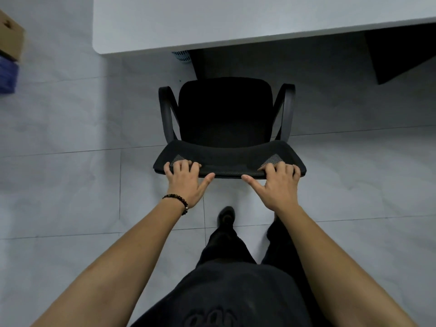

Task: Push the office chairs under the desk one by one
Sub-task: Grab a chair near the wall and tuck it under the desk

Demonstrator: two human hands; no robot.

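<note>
A black office chair (225, 114) with curved armrests stands in front of me, its seat facing the white desk (236, 20) at the top of the view. The seat's front edge is just short of the desk's near edge. My left hand (185, 179) grips the left part of the backrest's top edge, fingers over it and thumb along the near side. My right hand (277, 181) holds the right part of the same edge in the same way. The chair's base and wheels are hidden under the seat.
Grey tiled floor (70, 185) lies all around the chair. A cardboard box (10, 36) and something blue (8, 75) sit at the far left. Under the desk are a white mesh bin (181, 56) and a dark panel (401, 55). My legs stand behind the chair.
</note>
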